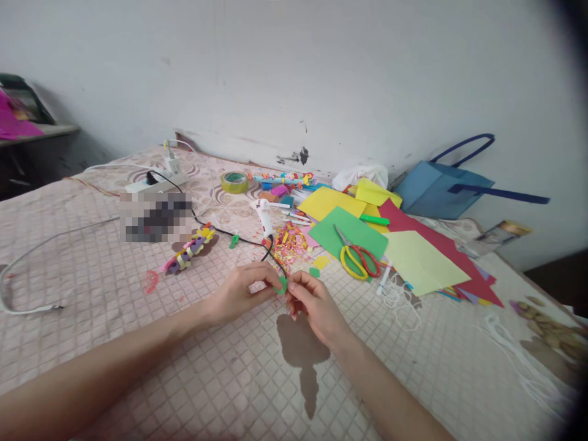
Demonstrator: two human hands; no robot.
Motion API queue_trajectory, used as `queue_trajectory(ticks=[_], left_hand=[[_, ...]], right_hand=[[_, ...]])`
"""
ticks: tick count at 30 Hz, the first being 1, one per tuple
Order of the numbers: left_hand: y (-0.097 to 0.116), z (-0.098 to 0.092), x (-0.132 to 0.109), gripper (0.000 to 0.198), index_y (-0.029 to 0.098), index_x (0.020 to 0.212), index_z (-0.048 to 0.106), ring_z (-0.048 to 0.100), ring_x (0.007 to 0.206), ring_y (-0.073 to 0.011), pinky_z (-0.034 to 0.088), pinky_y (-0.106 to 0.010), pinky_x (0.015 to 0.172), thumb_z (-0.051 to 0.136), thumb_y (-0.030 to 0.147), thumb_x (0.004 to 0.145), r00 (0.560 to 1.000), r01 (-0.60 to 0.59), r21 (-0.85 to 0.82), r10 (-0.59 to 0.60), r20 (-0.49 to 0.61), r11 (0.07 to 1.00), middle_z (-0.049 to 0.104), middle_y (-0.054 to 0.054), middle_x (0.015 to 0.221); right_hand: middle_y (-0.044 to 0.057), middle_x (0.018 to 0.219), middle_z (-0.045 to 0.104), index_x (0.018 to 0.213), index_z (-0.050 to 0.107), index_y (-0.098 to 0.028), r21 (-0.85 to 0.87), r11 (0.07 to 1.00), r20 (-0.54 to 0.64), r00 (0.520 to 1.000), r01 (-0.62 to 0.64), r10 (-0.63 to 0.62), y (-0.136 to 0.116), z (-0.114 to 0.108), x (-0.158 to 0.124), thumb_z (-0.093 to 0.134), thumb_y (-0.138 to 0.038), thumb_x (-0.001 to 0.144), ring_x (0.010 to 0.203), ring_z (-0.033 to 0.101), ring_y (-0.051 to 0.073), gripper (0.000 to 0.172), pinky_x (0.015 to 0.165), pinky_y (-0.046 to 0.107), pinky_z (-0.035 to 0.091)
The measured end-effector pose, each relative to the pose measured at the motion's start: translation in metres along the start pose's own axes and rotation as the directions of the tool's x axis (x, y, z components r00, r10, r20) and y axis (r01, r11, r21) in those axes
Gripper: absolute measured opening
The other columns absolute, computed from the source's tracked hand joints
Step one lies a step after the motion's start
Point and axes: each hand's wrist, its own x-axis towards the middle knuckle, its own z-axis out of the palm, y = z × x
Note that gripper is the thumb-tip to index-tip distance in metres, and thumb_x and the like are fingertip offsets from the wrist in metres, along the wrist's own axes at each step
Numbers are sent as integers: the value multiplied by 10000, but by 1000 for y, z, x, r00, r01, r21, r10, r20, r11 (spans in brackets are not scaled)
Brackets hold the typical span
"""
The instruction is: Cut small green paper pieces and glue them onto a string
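Above the table's middle, my left hand (243,291) pinches a small green paper piece (282,284) between thumb and fingertips. My right hand (315,300) meets it from the other side, its thumb and forefinger closed at the paper's right edge. How the paper is folded or shaped is too small to tell. Just beyond my hands lies a white hot glue gun (263,217) with a black cord. A small green paper figure (234,240) rests beside that cord. Close to my right hand is a flat green scrap (314,272).
Red-and-yellow-handled scissors (354,262) lie on green paper (337,226). Coloured sheets, paper bits (294,239) and white string (399,300) spread rightward. Tape (234,182), a power strip (158,177) and a decorated purple strip (188,252) are leftward. A blue bag (443,187) stands by the wall.
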Motion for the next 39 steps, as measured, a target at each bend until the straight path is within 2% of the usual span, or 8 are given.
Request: queue_trajectory(ticks=[8,12,20,24,27,31,35,39], left_hand=[[1,0,2,147,160,866,561,575,802,-142,485,-266,729,542,79,745,996,88,-101,-85,27,991,599,-39,874],[1,-1,2,78,152,841,572,571,778,-135,469,-254,717,583,125,768,996,84,-66,-81,46,994,602,-39,854],[5,-4,3,107,141,877,636,588,819,-150,469,-270,746,553,202,846,996,40,-163,-27,79,986,627,-65,872],[5,-1,3,105,141,836,651,589,808,-152,472,-270,732,578,217,835,996,86,-208,-78,48,974,628,-59,849],[2,3,1,111,129,814,639,587,811,-158,482,-279,728,611,236,813,985,172,-317,-165,48,933,613,-58,856],[-5,9,-1,175,119,819,585,597,758,-146,488,-288,706,670,262,763,940,330,-485,-329,92,810,609,-36,803],[-9,11,-1,249,119,864,538,608,721,-134,480,-276,679,711,230,724,913,389,-595,-378,150,703,622,-21,769],[-8,11,0,268,113,862,534,610,683,-123,477,-266,663,726,218,707,903,401,-636,-402,153,659,623,-11,727]], right_hand=[[-53,584,552,697,526,-177,-20,1000,42,999,-18,19,-1,1,-1,616,-326,758,443,485,59,185,409,168,367],[-53,592,563,708,530,-181,1,999,52,998,-36,36,1,2,-2,618,-337,757,448,494,60,185,409,169,374],[-61,558,549,693,527,-180,17,1000,21,1000,-4,4,0,-3,2,640,-328,735,431,475,57,191,408,168,379],[-57,568,543,709,531,-183,-40,998,15,999,46,-46,2,-4,2,620,-338,766,441,473,63,188,418,178,382],[-55,574,524,724,536,-183,-171,976,15,991,134,-134,4,-5,2,586,-330,804,459,475,70,174,438,189,392],[-57,556,495,729,531,-184,-307,935,55,984,179,-170,5,-6,2,555,-321,834,469,473,74,174,454,193,388],[-54,550,504,725,525,-182,-267,953,78,989,144,-128,7,-5,2,564,-342,836,467,479,75,198,450,191,396],[-41,588,537,739,526,-183,-142,987,89,994,72,-60,8,-5,2,522,-411,859,457,489,74,258,419,186,401]])
